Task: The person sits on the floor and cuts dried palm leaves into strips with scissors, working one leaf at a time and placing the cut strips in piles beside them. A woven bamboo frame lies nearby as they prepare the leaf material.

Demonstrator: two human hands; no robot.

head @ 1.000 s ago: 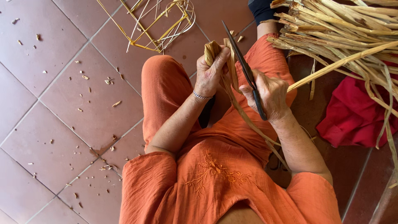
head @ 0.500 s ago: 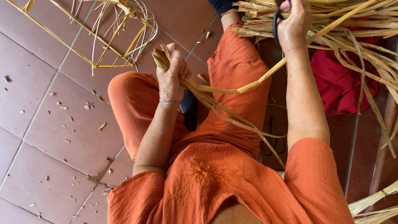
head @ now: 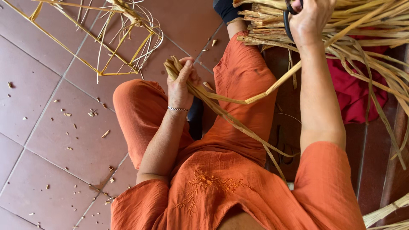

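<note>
Looking down, we see the left hand [head: 181, 85] closed round a folded bunch of straw strips [head: 200, 91], held over the left knee of the orange trousers [head: 140, 115]. The strips trail from that grip down across the lap toward the right thigh. One stiffer stalk [head: 272, 87] runs from the bunch up to the right, into the straw pile [head: 366, 38].

The right hand [head: 311, 19] is up at the pile, fingers curled shut; a dark curved loop [head: 287, 23] shows at its edge, maybe a scissor handle, we cannot tell for sure.

We judge the strips light, dry and flexible: they bend without snapping but would likely split or kink if pinched hard. Loose ends slip apart, so the best hold looks to be at the folded end, where they are bundled, not on a single strip.

Around: a red cloth [head: 358, 93] under the pile, a yellow strip frame [head: 106, 38] on the tiled floor [head: 42, 127], and small scraps [head: 91, 113] scattered on it.
</note>
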